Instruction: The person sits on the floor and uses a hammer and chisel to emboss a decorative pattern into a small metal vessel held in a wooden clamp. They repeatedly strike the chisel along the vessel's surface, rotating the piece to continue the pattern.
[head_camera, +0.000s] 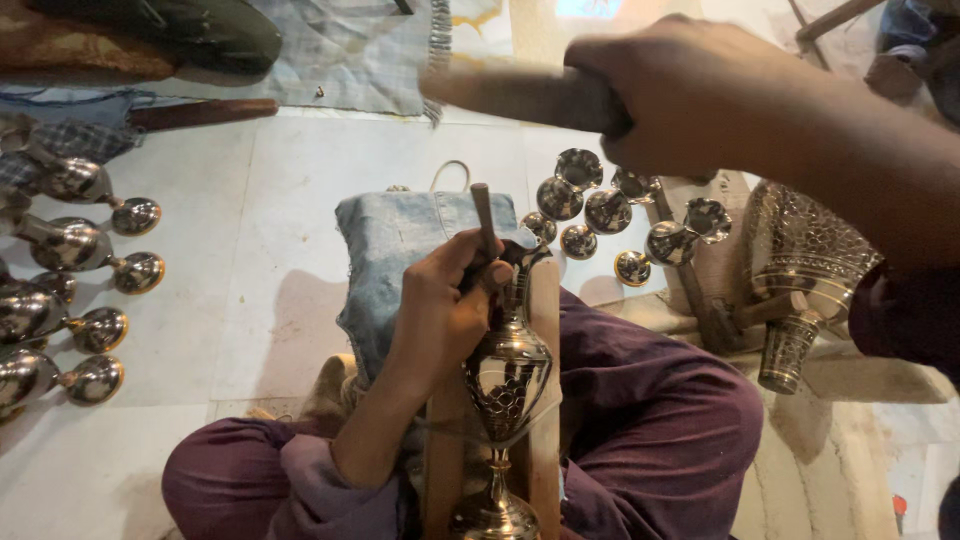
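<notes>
My left hand (445, 300) grips a thin metal chisel (484, 218) and holds it upright against the neck of a shiny engraved brass vase (508, 385). The vase lies lengthwise on a wooden board (543, 330) resting over my lap, its foot toward me. My right hand (690, 90) is raised high above, fist closed around the wooden handle of a mallet (520, 95) that points left. The mallet's head is out of sight.
A folded piece of denim (390, 250) pads the far end of the board. Several polished brass vases (70, 300) lie in a row on the left floor. Small brass pieces (600, 210) and a large engraved vessel (800, 270) sit at the right.
</notes>
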